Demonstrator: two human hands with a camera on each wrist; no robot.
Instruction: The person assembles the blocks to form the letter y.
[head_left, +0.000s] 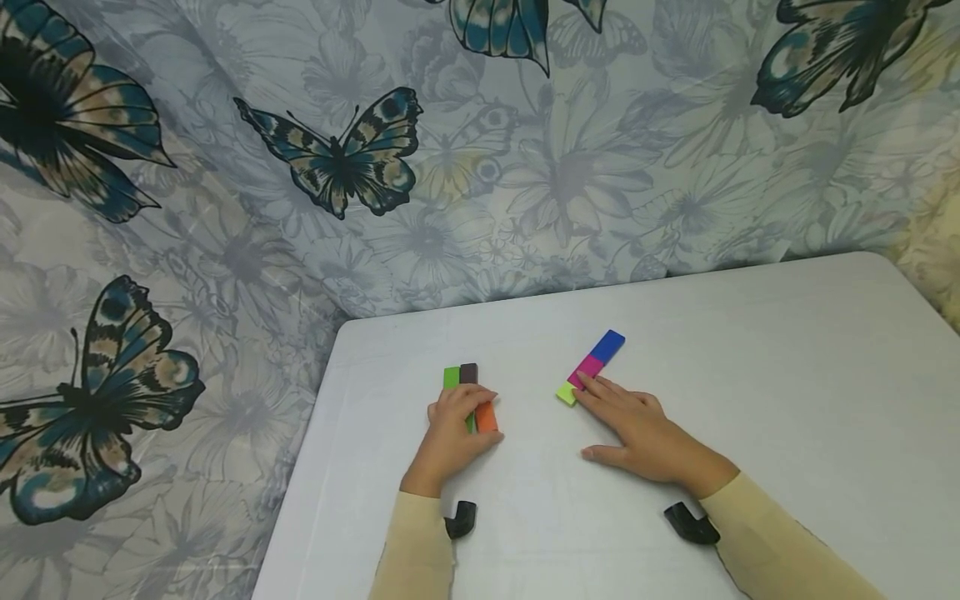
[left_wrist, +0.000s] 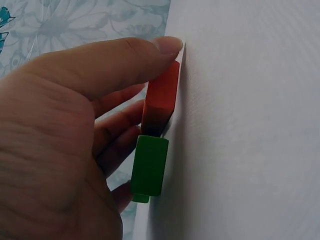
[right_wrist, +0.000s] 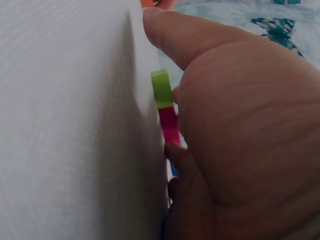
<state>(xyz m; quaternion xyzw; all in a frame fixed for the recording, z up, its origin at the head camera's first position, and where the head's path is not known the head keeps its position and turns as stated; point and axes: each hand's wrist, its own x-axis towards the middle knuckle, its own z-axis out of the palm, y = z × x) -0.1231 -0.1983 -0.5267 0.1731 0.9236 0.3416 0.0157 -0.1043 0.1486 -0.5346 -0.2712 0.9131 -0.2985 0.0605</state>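
Observation:
My left hand pinches an orange block between thumb and fingers at the table's left side. Right up against it lie a dark brown block and a green block, partly covered by that hand. The left wrist view shows a green block below the orange one. My right hand lies with its fingers stretched out, fingertips touching a slanted row of blocks. That row runs from a lime block through a magenta block to a blue block.
The blocks lie on a white table, whose far edge meets a wall covering printed with butterflies and flowers. A black curved piece sits at the left wrist, and another black piece at the right wrist.

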